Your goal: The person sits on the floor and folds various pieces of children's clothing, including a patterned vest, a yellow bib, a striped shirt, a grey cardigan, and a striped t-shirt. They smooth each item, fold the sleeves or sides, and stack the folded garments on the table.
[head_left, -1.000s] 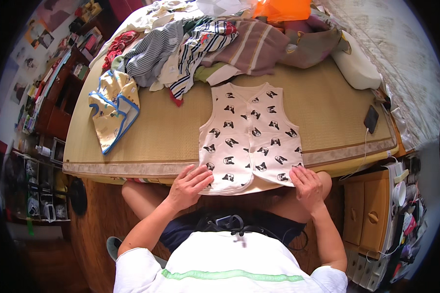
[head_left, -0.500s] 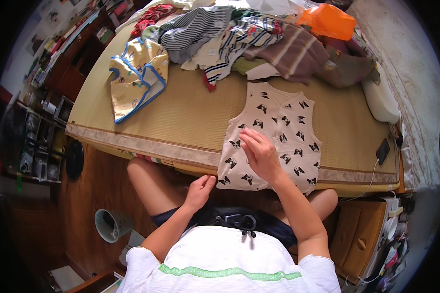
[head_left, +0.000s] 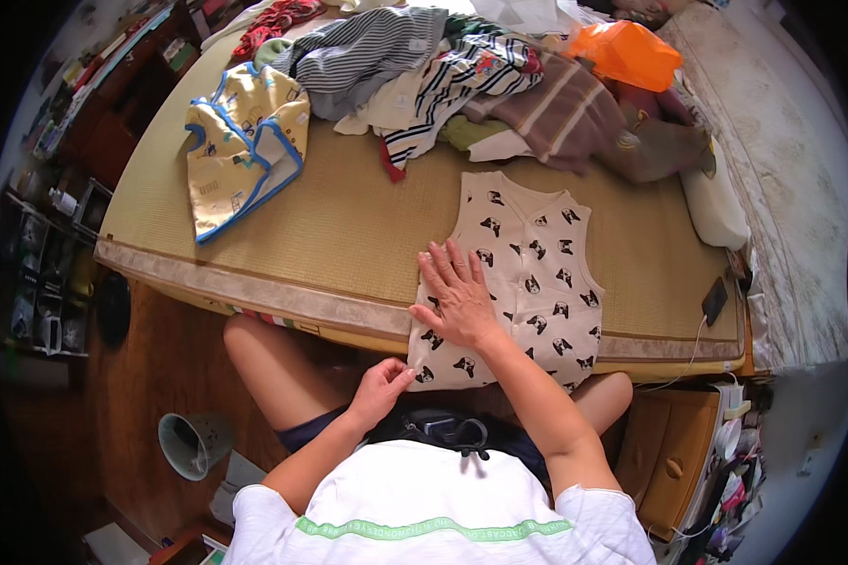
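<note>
A pale sleeveless vest [head_left: 534, 325] printed with black-and-white dog faces lies spread on the woven mat, its hem at the bed's front edge. My right hand [head_left: 460, 299] rests flat on its left side, palm down with the fingers spread. At the vest's lower left corner, my left hand [head_left: 383, 386] has thumb and fingers closed on the hem's edge. To the far left lies a yellow vest [head_left: 240, 174] with blue trim, folded over, touched by neither hand.
A heap of clothes reaches across the back, with a grey striped garment [head_left: 363, 61], a brown striped one [head_left: 575, 108] and an orange plastic bag [head_left: 627, 56]. A phone [head_left: 714, 301] on a cable lies at right. A bin [head_left: 193, 444] stands on the floor, a wooden cabinet [head_left: 674, 452] at lower right.
My right hand has come down from above the vest and spread flat on its left side. My left hand stays at the lower corner. The whole view has shifted slightly.
</note>
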Tool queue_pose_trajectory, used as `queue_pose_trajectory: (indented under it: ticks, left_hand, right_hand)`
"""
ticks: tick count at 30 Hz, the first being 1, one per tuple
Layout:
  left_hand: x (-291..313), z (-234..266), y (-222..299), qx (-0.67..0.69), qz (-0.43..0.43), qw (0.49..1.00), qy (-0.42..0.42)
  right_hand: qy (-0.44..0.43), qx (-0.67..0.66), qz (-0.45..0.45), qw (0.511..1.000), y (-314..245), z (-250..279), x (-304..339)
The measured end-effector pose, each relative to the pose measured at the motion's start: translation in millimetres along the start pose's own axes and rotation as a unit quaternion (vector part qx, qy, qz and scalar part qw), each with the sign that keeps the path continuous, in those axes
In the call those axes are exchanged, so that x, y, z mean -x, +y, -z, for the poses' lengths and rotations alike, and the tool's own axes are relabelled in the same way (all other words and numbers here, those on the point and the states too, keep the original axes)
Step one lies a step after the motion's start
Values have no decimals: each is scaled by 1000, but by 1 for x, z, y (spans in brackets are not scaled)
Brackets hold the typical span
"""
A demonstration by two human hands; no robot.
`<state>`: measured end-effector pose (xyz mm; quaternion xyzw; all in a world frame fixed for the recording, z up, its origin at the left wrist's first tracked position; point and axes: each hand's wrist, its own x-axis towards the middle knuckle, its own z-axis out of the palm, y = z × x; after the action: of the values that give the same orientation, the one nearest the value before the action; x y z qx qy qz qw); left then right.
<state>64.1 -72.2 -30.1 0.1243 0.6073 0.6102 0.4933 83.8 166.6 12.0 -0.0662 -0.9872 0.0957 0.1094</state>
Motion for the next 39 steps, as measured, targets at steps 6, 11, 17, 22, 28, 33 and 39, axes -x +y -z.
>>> queue_pose_trajectory:
  ticks: [6,11,17,22,28,33,39]
  left_hand:
    - [5,-12,9,91,3,996,-18]
    - [6,-5,1,102,-9,995,-17]
    - [16,-10,18,127,48,991,4]
    - [31,-15,35,123,24,992,22]
    - [67,-4,45,117,12,993,15]
    - [80,-7,109,181,-21,983,-10]
    - [-34,-6,187,202,-122,971,-49]
  right_hand:
    - [102,-131,-5,986,18,32,40]
    - [242,-44,-203,948,49,71,172]
    - [377,-397,-471,691,67,28,276]
    - [307,-485,-502,646,60,42,269]
    - [238,-611,-458,600,35,94,281]
    - [281,-694,-358,559,30,163,272]
    - [317,-724,-316,525,108,178,172]
